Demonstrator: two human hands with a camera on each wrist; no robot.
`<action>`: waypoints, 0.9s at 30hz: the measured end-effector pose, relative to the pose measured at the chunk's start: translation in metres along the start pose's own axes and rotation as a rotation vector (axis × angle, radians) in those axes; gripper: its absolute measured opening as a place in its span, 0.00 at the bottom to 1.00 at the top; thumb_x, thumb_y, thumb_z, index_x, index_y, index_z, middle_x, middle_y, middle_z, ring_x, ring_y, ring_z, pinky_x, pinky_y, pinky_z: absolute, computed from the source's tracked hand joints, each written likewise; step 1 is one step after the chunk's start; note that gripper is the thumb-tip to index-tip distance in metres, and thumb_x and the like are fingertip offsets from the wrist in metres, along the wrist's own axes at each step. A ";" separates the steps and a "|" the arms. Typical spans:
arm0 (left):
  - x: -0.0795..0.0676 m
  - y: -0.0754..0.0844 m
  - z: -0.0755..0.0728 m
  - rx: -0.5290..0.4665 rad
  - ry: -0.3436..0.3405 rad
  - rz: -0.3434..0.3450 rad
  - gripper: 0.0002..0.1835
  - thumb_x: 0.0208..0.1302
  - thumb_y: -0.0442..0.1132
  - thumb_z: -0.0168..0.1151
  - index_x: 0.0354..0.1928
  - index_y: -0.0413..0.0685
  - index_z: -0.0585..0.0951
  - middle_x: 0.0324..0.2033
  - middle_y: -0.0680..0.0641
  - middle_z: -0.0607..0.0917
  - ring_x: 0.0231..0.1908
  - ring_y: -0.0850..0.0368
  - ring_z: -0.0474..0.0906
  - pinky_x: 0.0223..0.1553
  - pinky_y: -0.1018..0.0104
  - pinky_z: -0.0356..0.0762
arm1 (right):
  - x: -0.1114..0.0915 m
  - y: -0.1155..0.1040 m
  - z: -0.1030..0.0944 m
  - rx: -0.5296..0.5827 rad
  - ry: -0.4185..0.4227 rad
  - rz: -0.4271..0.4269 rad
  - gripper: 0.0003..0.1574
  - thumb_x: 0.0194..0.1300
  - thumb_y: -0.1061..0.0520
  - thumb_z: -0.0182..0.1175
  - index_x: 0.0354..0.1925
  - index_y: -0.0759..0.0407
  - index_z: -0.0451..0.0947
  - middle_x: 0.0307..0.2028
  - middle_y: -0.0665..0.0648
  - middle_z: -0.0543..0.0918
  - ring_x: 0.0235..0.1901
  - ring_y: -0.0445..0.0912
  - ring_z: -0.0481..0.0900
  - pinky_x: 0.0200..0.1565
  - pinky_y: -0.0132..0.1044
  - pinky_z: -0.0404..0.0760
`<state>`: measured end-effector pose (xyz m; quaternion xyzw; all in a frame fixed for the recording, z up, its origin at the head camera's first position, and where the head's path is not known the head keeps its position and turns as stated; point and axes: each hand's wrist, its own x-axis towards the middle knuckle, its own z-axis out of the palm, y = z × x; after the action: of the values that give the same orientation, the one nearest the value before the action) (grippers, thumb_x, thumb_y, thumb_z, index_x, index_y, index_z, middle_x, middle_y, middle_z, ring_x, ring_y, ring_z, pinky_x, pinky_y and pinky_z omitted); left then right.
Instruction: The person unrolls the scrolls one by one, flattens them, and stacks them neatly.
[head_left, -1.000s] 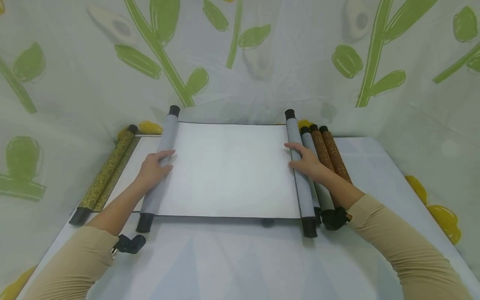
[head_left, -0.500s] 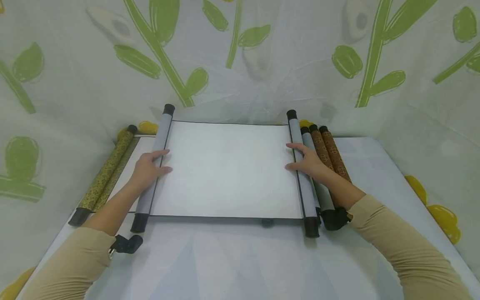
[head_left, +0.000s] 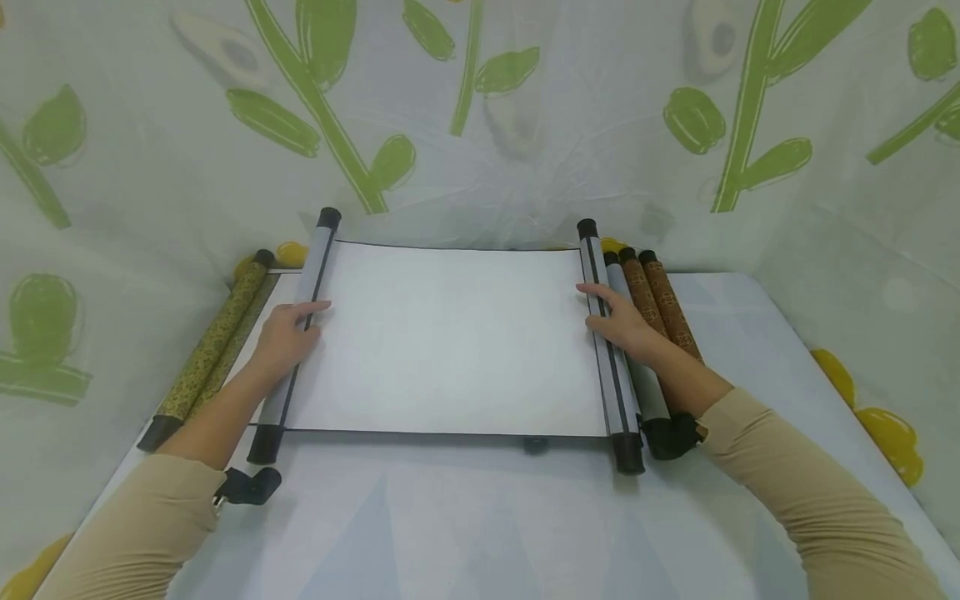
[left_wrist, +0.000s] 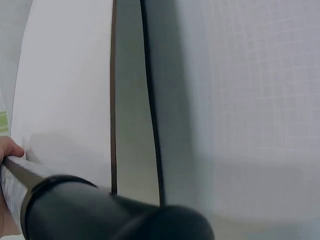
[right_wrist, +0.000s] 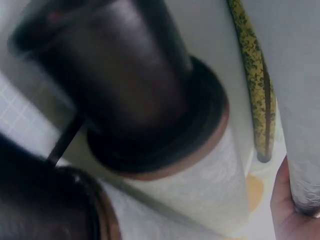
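A hanging scroll with a blank white sheet (head_left: 450, 342) lies partly unrolled between two pale grey rolls with black end knobs. My left hand (head_left: 281, 337) holds the left roll (head_left: 273, 408) across its middle, thumb and index finger reaching over its inner side. On the other side my right hand (head_left: 621, 321) grips the right roll (head_left: 611, 383) the same way. Dark stripes run along both rolls. In the left wrist view a black end knob (left_wrist: 75, 210) fills the foreground, with fingertips (left_wrist: 12, 147) on the roll. The right wrist view shows part of my hand (right_wrist: 282, 200) under a pale roll (right_wrist: 305, 125).
At the left lies another scroll with a yellow-green patterned roll (head_left: 213, 346), its white part running under the left roll. Close by the right roll are a grey-green roll (head_left: 648, 392) and brown patterned rolls (head_left: 671, 304). A leaf-printed cloth (head_left: 562, 125) hangs behind the table.
The left roll has moved left with my left hand, widening the white sheet. The right roll has shifted slightly right. Both rolls have turned, bringing their dark stripes into view.
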<state>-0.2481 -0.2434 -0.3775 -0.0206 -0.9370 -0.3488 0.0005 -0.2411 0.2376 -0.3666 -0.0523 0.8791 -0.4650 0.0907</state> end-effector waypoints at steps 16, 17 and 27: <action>0.003 -0.008 -0.008 0.037 -0.059 -0.029 0.32 0.61 0.34 0.61 0.68 0.43 0.64 0.66 0.27 0.57 0.66 0.27 0.50 0.61 0.34 0.54 | 0.002 0.005 -0.002 -0.044 0.019 0.003 0.43 0.61 0.64 0.60 0.71 0.55 0.55 0.73 0.64 0.47 0.72 0.61 0.41 0.65 0.62 0.51; 0.002 -0.008 -0.008 0.041 -0.058 -0.022 0.32 0.61 0.33 0.60 0.68 0.43 0.64 0.66 0.26 0.58 0.66 0.27 0.50 0.61 0.34 0.54 | 0.003 0.005 -0.002 -0.045 0.017 0.002 0.43 0.61 0.64 0.59 0.71 0.55 0.55 0.73 0.64 0.47 0.72 0.61 0.41 0.65 0.62 0.51; -0.004 -0.013 -0.021 0.095 -0.042 0.024 0.29 0.67 0.33 0.45 0.70 0.44 0.60 0.63 0.21 0.56 0.62 0.23 0.55 0.54 0.30 0.60 | 0.002 0.005 -0.004 -0.030 0.016 -0.010 0.41 0.64 0.67 0.50 0.72 0.56 0.52 0.73 0.65 0.47 0.71 0.61 0.43 0.65 0.61 0.52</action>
<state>-0.2453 -0.2671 -0.3704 -0.0389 -0.9519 -0.3035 -0.0138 -0.2434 0.2430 -0.3690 -0.0545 0.8865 -0.4524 0.0807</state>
